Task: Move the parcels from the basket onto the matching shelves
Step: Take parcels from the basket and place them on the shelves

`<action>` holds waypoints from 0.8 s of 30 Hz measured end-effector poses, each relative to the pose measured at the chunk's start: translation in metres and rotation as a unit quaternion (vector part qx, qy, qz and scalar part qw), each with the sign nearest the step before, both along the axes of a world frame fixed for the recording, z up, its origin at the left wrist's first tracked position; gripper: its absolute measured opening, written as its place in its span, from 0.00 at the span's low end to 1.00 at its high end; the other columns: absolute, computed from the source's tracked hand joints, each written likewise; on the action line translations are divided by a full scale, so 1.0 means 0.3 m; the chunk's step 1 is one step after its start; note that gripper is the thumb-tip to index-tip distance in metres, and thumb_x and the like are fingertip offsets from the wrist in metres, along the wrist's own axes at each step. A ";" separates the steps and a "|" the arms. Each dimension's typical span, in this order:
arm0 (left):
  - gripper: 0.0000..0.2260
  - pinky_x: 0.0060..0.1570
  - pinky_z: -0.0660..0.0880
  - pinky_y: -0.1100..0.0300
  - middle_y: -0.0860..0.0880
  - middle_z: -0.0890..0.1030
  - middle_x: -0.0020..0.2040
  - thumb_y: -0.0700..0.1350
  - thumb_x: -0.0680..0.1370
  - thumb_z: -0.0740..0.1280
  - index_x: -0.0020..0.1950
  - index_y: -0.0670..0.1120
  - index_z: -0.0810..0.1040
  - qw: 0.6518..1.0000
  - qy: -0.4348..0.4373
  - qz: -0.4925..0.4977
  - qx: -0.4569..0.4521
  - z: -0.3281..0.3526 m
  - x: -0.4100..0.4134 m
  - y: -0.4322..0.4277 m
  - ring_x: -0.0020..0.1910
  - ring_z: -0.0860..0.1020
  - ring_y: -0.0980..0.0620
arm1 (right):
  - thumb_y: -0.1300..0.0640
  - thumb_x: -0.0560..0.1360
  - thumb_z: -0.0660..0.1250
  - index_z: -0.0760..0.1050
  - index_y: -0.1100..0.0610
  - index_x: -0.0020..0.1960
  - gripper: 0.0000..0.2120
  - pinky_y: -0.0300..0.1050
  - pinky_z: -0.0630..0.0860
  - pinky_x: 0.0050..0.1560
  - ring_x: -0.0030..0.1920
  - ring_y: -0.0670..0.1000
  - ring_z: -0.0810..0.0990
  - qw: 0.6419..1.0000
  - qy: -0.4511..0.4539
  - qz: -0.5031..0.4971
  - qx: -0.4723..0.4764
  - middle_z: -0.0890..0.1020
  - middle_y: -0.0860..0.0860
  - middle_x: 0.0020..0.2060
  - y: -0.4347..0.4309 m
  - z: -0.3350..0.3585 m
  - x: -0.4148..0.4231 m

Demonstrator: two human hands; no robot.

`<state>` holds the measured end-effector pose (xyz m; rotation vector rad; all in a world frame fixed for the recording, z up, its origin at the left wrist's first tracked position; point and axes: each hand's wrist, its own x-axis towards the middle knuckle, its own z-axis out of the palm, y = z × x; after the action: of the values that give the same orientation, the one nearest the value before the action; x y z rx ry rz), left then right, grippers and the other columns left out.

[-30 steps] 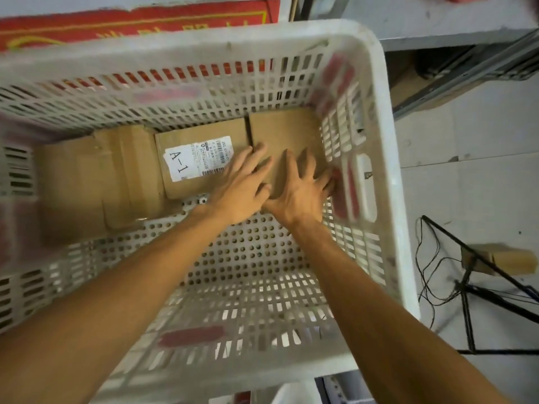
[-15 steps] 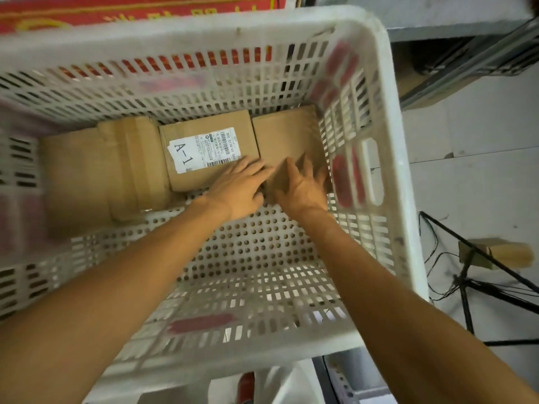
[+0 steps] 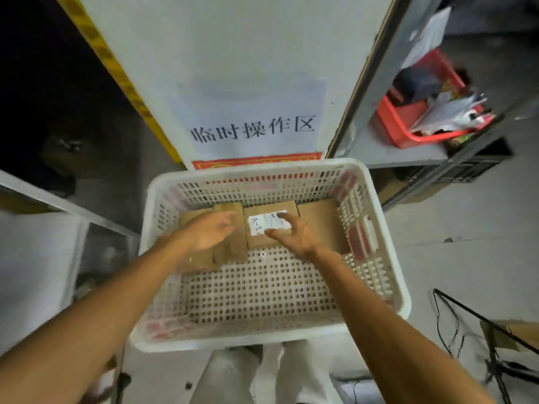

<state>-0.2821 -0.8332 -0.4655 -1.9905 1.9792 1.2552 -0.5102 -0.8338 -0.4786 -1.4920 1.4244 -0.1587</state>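
Observation:
A white perforated basket [image 3: 262,336] stands in front of me with three brown cardboard parcels in a row against its far wall. My left hand [image 3: 210,231] reaches over the taped left parcel [image 3: 230,256] with its fingers stretched out and blurred. My right hand [image 3: 294,234] is over the middle parcel [image 3: 258,242], which bears a white label reading A-1. Its thumb and curved fingers rest on top around the label, not round the parcel's edges. The plain right parcel [image 3: 320,223] lies untouched against the basket's right wall.
Behind the basket rises a white panel [image 3: 250,83] with printed characters. A metal shelf at the right carries a red basket [image 3: 420,123] full of papers. Another shelf edge [image 3: 67,208] runs at the left. A black stand with cables [image 3: 478,330] occupies the floor at the right.
Both hands left the right parcel and moved left: the right hand is now over the A-1 parcel, the left over the taped one. My head has risen, and the view takes in more.

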 end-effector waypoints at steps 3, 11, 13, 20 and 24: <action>0.19 0.64 0.66 0.61 0.45 0.73 0.68 0.43 0.80 0.61 0.72 0.48 0.69 0.996 -0.017 0.053 -0.075 0.203 0.129 0.026 0.65 0.73 0.47 | 0.46 0.77 0.67 0.68 0.55 0.71 0.27 0.48 0.69 0.65 0.67 0.53 0.72 0.995 -0.039 0.050 -0.082 0.73 0.52 0.69 -0.082 0.136 0.158; 0.23 0.63 0.66 0.60 0.50 0.67 0.73 0.47 0.80 0.63 0.74 0.55 0.64 0.945 -0.087 0.256 -0.184 0.587 0.429 0.354 0.69 0.68 0.50 | 0.45 0.74 0.70 0.65 0.51 0.73 0.31 0.45 0.73 0.62 0.66 0.54 0.72 0.948 -0.152 0.251 -0.122 0.72 0.52 0.68 -0.102 0.428 0.603; 0.23 0.67 0.65 0.58 0.49 0.67 0.73 0.45 0.79 0.63 0.74 0.55 0.64 0.927 -0.106 0.296 -0.203 0.668 0.482 0.479 0.69 0.68 0.50 | 0.44 0.74 0.70 0.63 0.50 0.74 0.32 0.47 0.70 0.66 0.68 0.52 0.70 0.929 -0.176 0.307 -0.108 0.70 0.51 0.71 -0.069 0.504 0.712; 0.23 0.52 0.71 0.64 0.48 0.75 0.65 0.42 0.78 0.67 0.71 0.52 0.68 0.819 -0.154 0.481 -0.272 0.949 0.589 0.980 0.51 0.78 0.52 | 0.46 0.74 0.70 0.64 0.50 0.74 0.31 0.45 0.72 0.60 0.65 0.53 0.73 0.827 -0.265 0.482 -0.115 0.70 0.50 0.69 0.251 0.809 1.097; 0.23 0.56 0.76 0.52 0.44 0.76 0.62 0.39 0.78 0.66 0.71 0.50 0.67 0.755 -0.158 0.553 -0.315 1.097 0.585 1.277 0.53 0.79 0.45 | 0.43 0.73 0.71 0.62 0.47 0.74 0.34 0.42 0.72 0.55 0.62 0.51 0.74 0.769 -0.310 0.545 -0.128 0.69 0.49 0.69 0.522 0.990 1.247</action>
<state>-0.1066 -0.4501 -0.1365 -3.6236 0.9890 0.0864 -0.1361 -0.6772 -0.1815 -2.0119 -0.1186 -0.0963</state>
